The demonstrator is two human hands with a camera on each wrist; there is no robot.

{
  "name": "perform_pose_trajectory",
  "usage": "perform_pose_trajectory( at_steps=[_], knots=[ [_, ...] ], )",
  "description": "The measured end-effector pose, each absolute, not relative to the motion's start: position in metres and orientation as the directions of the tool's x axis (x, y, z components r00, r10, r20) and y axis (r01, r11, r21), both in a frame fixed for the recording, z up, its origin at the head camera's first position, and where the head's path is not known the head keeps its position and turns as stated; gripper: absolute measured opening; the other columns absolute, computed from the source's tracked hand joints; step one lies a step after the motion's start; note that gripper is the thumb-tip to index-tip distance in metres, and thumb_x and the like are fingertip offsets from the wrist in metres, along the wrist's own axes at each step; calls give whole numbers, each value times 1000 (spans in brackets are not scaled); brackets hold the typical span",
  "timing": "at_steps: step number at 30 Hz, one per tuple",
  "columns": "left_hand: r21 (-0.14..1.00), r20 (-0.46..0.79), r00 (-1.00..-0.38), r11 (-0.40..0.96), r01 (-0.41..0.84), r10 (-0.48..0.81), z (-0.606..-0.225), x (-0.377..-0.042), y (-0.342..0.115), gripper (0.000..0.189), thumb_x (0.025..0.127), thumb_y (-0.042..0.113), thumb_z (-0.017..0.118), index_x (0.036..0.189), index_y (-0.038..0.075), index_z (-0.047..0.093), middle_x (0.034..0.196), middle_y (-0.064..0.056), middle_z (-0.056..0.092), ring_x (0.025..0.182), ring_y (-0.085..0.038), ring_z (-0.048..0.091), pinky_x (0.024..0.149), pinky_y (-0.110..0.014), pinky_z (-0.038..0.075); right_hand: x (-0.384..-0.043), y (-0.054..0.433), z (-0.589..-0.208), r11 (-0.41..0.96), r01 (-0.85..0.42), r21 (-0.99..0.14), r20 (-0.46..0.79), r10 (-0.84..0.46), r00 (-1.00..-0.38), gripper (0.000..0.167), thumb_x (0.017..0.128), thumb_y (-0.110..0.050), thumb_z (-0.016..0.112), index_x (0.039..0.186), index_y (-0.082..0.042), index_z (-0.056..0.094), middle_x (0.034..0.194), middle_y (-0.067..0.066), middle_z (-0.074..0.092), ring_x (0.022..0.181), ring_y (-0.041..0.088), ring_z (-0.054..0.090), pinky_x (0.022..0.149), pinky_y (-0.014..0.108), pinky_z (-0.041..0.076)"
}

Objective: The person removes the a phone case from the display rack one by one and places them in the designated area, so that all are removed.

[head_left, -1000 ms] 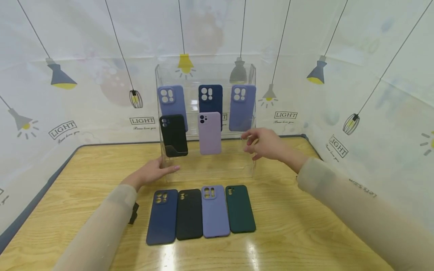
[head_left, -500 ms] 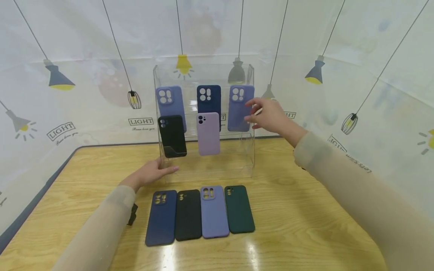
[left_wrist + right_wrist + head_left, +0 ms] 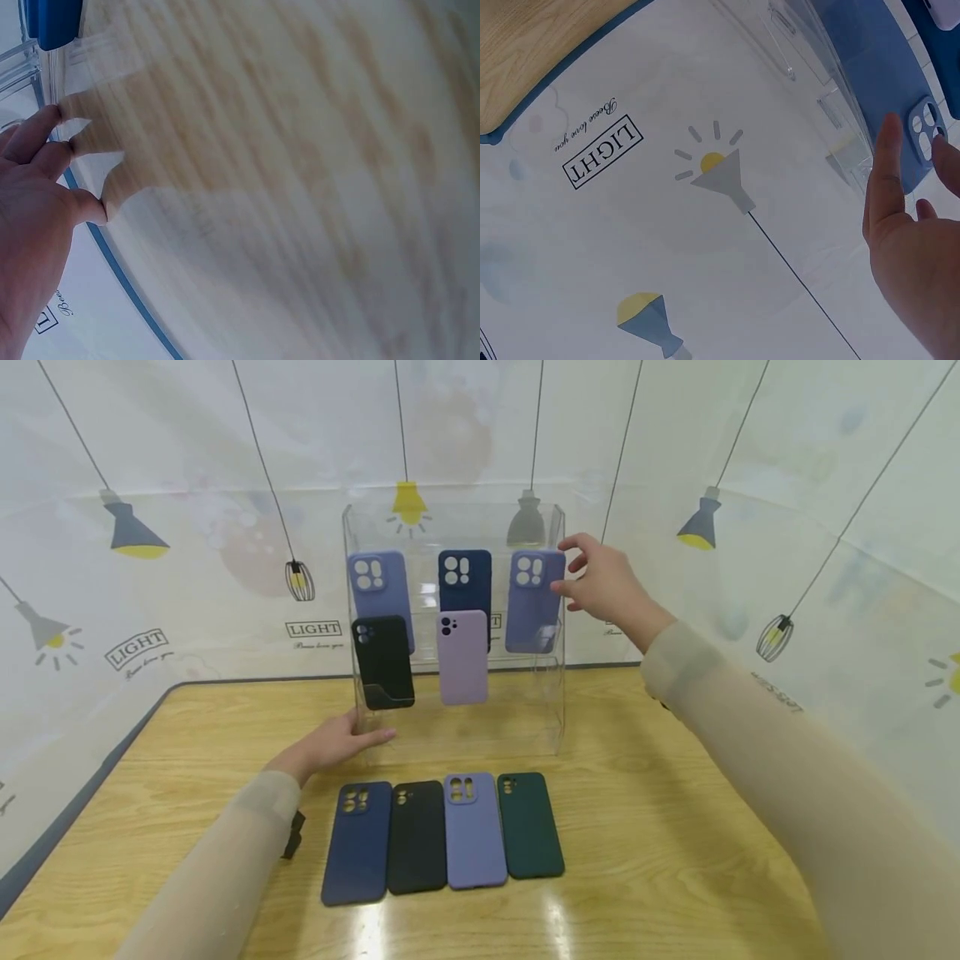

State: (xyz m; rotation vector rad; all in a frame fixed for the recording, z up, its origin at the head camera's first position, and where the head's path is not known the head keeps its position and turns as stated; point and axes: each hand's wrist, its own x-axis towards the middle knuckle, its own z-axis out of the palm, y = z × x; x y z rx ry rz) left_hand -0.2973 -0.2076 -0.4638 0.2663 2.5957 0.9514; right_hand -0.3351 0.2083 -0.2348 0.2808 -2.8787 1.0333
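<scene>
One clear stand [image 3: 517, 727] is between the left grip [image 3: 333, 745] and the right grip [image 3: 596, 578]; the left grip holds its low side edge; the right grip is partly wide, with a gap between thumb and finger, by the edge of a light blue phone case [image 3: 532, 618] in the stand; I cannot tell if they touch; left of the right grip are a dark blue case [image 3: 465, 587] and, past it, another light blue case [image 3: 384, 600]; a pink-purple case [image 3: 462, 660] and a black case [image 3: 384, 662] sit up and right from the left grip; below the left grip, four more cases [image 3: 417, 839] lie side by side on the tabletop [image 3: 637, 827].
</scene>
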Motion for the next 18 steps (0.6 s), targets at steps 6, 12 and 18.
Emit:
perform_pose_trajectory(
  at_steps=[6,12,18],
  knots=[
    [656,-265,-920,753,49,290,-465,-299,-209,119,96,79,57,171,1,6,170,-32,31,157,-52,33,126,-66,34,-342,209,-227,780,-168,-602,127,-114,-985,65,105,-16,68,163,-14,38,149,23,54,105,41,77,90,40,66],
    [656,-259,-922,753,52,289,-467,-300,-209,125,91,85,56,171,2,8,169,-31,34,156,-52,35,126,-66,35,-348,206,-227,806,-163,-569,115,-119,-986,62,106,-16,67,163,-13,41,150,24,54,104,39,77,89,40,65],
    [657,-256,-922,752,54,290,-469,-300,-209,123,92,84,56,171,3,8,169,-31,35,156,-51,35,126,-66,35,-350,205,-234,820,-207,-533,160,-143,-977,50,107,-15,62,154,-5,49,143,23,60,107,36,75,92,43,62]
  ],
)
